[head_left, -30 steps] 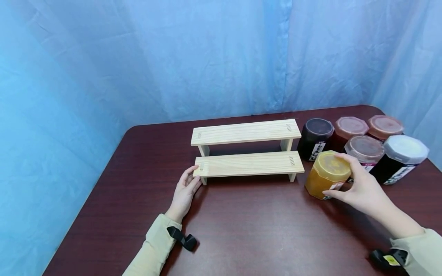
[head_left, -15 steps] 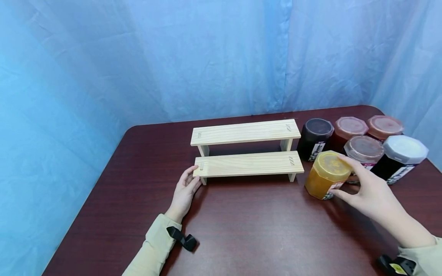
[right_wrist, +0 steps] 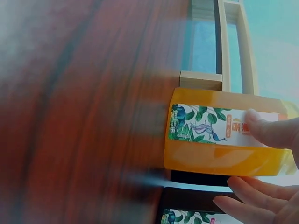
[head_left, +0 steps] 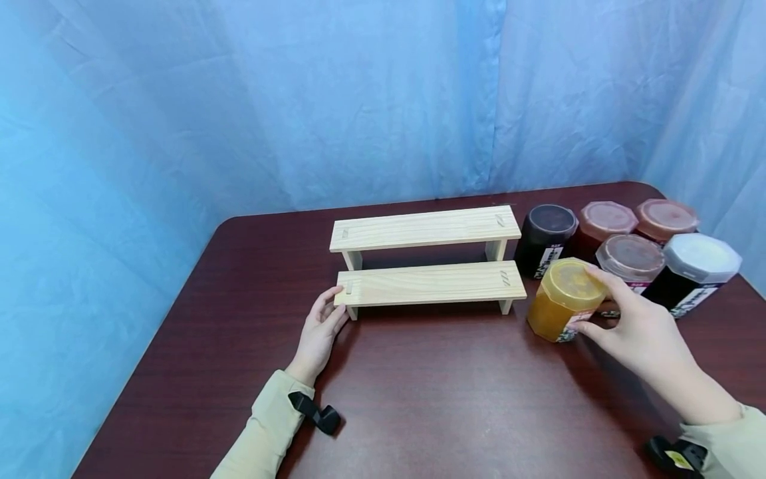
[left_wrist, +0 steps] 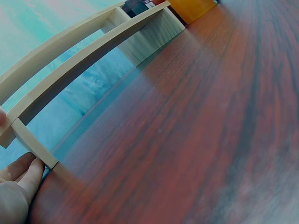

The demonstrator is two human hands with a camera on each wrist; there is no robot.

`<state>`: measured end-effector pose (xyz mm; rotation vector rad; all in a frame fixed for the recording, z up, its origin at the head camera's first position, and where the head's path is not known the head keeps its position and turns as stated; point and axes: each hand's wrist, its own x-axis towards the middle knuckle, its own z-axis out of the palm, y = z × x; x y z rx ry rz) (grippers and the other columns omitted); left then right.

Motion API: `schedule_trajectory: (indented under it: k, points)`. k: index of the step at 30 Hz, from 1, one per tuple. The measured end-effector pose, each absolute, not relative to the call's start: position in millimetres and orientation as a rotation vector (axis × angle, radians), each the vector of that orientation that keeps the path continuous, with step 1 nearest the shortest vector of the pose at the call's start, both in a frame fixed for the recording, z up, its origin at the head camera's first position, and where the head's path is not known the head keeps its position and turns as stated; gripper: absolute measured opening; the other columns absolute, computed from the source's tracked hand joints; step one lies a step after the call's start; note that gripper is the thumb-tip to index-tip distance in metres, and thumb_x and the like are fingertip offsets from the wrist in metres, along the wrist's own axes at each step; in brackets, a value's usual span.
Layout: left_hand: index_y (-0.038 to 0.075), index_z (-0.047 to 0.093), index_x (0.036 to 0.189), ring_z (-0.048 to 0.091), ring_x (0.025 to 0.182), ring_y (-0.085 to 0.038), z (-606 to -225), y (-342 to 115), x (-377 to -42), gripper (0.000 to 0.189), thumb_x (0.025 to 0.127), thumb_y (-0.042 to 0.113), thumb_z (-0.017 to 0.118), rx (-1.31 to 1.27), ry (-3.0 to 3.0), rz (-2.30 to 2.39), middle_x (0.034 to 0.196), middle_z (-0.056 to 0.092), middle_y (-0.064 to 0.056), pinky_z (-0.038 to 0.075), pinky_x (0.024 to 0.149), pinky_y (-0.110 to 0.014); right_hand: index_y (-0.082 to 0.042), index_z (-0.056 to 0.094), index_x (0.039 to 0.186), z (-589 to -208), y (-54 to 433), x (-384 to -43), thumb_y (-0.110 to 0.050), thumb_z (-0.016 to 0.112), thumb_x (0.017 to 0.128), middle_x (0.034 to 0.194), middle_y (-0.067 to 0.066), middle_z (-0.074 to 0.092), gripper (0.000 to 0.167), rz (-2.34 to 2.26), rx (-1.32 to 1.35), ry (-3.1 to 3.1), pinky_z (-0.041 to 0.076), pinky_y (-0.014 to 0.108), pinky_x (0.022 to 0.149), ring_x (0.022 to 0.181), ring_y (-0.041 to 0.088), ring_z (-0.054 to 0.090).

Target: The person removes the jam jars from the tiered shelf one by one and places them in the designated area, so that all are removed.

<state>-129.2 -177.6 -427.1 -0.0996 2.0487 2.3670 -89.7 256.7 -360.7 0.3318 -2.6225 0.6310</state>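
A two-tier wooden shelf (head_left: 431, 285) of pale planks stands mid-table. My left hand (head_left: 320, 332) grips the left end of its lower tier. One fingertip shows at the plank's edge in the left wrist view, while other fingers (left_wrist: 29, 173) meet the leg (left_wrist: 35, 143) underneath. Right of the shelf is a yellow lidded jar (head_left: 559, 309) with a plant-patterned label (right_wrist: 210, 123), upright with its base right at the tabletop. My right hand (head_left: 646, 336) holds it, thumb on the label and fingers round the far side.
Several more lidded jars crowd the right side: a dark jar (head_left: 546, 243) beside the shelf, two reddish jars (head_left: 608, 219) behind, a grey-lidded jar (head_left: 631, 256) and a white-lidded jar (head_left: 700, 266). Blue curtains (head_left: 359, 100) hang behind the dark red-brown table (head_left: 239, 299).
My right hand eased back to the right, then came in again, its thumb settling on the label. The yellow jar has turned and shifted very slightly. My left hand stayed put.
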Motion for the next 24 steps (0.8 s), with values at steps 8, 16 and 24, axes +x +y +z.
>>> schedule_trajectory:
  k: [8,16,24]
  points:
    - [0.001,0.037,0.139,0.054,0.106,-0.004,-427.1,-176.5,-129.2,0.042,0.098,0.004,0.047,-0.115,2.038,2.377,0.128,0.048,-0.013,0.041,0.098,-0.03,-0.007,0.039,0.139,-357.0,250.9,-99.2,-0.012,0.087,0.061,0.085,0.027,0.064,0.092,0.596,0.247,-2.655,0.044,0.05,0.051,0.064,0.039,0.059]
    - [0.002,0.037,0.139,0.055,0.105,-0.004,-426.0,-176.7,-130.3,0.043,0.098,0.004,0.046,-0.099,2.03,2.383,0.129,0.048,-0.015,0.043,0.095,-0.025,-0.006,0.037,0.138,-353.8,246.6,-109.0,-0.012,0.085,0.064,0.084,0.027,0.063,0.089,0.561,0.219,-2.67,0.043,0.049,0.048,0.059,0.036,0.057]
    - [0.002,0.037,0.139,0.054,0.105,-0.003,-426.0,-177.3,-130.2,0.042,0.098,0.003,0.046,-0.105,2.036,2.376,0.127,0.048,-0.012,0.041,0.098,-0.028,-0.013,0.035,0.14,-355.7,247.1,-110.9,-0.013,0.084,0.065,0.074,0.022,0.064,0.09,0.496,0.216,-2.656,0.035,0.04,0.039,0.055,0.033,0.057]
